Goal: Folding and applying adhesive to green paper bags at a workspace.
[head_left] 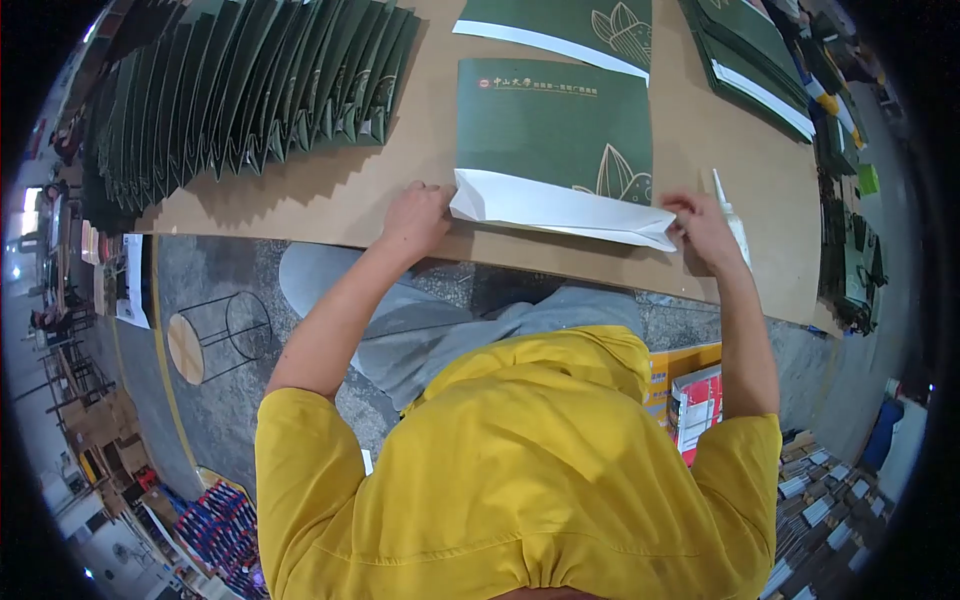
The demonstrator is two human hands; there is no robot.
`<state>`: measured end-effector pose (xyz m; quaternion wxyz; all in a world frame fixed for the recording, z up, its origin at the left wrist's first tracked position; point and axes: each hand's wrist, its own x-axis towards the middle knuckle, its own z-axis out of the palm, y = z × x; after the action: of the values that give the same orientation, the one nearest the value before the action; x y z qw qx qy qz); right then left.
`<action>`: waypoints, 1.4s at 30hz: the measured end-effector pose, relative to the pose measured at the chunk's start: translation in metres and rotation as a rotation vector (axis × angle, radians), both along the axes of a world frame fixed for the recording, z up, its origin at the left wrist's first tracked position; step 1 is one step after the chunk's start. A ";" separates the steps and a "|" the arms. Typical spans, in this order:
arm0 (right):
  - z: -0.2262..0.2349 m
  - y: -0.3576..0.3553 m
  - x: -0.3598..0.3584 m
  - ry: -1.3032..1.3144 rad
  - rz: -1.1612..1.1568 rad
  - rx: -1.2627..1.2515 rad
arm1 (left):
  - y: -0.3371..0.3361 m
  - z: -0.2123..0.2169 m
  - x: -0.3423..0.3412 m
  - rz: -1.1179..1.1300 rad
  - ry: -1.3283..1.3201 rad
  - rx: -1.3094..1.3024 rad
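Note:
A dark green paper bag (550, 125) with gold line drawings lies flat in front of me, its near end unfolded into a white flap (565, 208). At the flap's left end, my left hand (418, 215) is closed, with its fingertips at the corner. My right hand (703, 228) has its fingers curled in a pinch on the flap's right corner. Just beyond the right hand stands or leans a white squeeze bottle (738, 228) with a pointed nozzle, partly hidden by that hand.
A long row of folded green bags (250, 85) stands fanned at the table's left. Further green bags with white strips lie at the far middle (560, 22) and far right (755, 65). The brown table's (310, 215) near edge runs before my lap; a round stool (186, 348) is on the floor, left.

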<state>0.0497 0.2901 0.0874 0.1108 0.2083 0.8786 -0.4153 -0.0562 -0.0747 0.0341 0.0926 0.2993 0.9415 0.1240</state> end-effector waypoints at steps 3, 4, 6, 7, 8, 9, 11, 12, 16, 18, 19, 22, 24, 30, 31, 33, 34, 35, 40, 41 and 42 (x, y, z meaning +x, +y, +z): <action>0.035 -0.029 -0.014 0.456 0.073 0.050 | -0.002 -0.002 0.002 -0.059 0.017 -0.039; 0.051 -0.066 -0.023 0.538 0.109 -0.153 | -0.004 -0.004 0.002 -0.064 0.042 -0.014; 0.043 -0.107 -0.045 0.394 0.461 -0.147 | -0.005 -0.002 0.006 -0.076 0.069 0.012; 0.032 -0.127 -0.055 0.320 0.626 -0.039 | -0.004 0.000 0.008 -0.075 0.061 0.014; 0.017 -0.145 -0.064 0.244 0.793 0.067 | -0.003 0.002 0.010 -0.071 0.054 0.013; -0.002 -0.158 -0.070 0.248 0.878 0.213 | -0.002 0.001 0.011 -0.069 0.055 0.016; -0.015 -0.173 -0.074 0.246 0.961 0.363 | 0.000 -0.002 0.014 -0.034 0.094 0.066; -0.016 -0.179 -0.073 0.252 0.976 0.404 | -0.002 -0.003 0.015 -0.030 0.093 0.068; -0.029 -0.192 -0.066 0.378 1.062 0.454 | -0.007 -0.003 0.022 0.007 0.114 0.169; -0.030 -0.194 -0.066 0.397 1.066 0.481 | -0.011 -0.005 0.019 0.028 0.099 0.240; -0.031 -0.195 -0.066 0.419 1.069 0.509 | -0.017 -0.009 0.015 0.192 -0.257 0.614; -0.025 -0.195 -0.070 0.416 1.103 0.507 | -0.019 -0.002 0.020 0.329 -0.563 0.900; -0.032 -0.199 -0.074 0.428 1.072 0.524 | -0.016 0.013 0.026 0.289 -0.505 0.819; -0.043 -0.204 -0.074 0.448 1.013 0.524 | -0.003 0.026 0.029 0.215 -0.256 0.443; -0.047 -0.204 -0.073 0.474 0.986 0.532 | 0.000 0.024 0.029 0.219 -0.202 0.385; -0.049 -0.205 -0.071 0.465 0.971 0.529 | 0.003 0.021 0.031 0.216 -0.148 0.331; -0.050 -0.205 -0.070 0.456 0.958 0.527 | 0.001 0.019 0.032 0.223 -0.152 0.356; -0.051 -0.202 -0.068 0.457 0.952 0.533 | 0.002 0.020 0.032 0.226 -0.154 0.383; -0.027 -0.194 -0.047 0.379 1.149 0.515 | 0.004 0.022 0.036 0.235 -0.147 0.380; -0.019 -0.191 -0.044 0.307 1.244 0.534 | 0.007 0.021 0.036 0.205 -0.121 0.391; -0.018 -0.189 -0.044 0.301 1.237 0.542 | 0.010 0.020 0.037 0.196 -0.122 0.398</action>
<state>0.0056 0.1011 0.0693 0.1483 -0.3708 0.9144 -0.0660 -0.0189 -0.0643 0.0538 0.0762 0.2105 0.9157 0.3337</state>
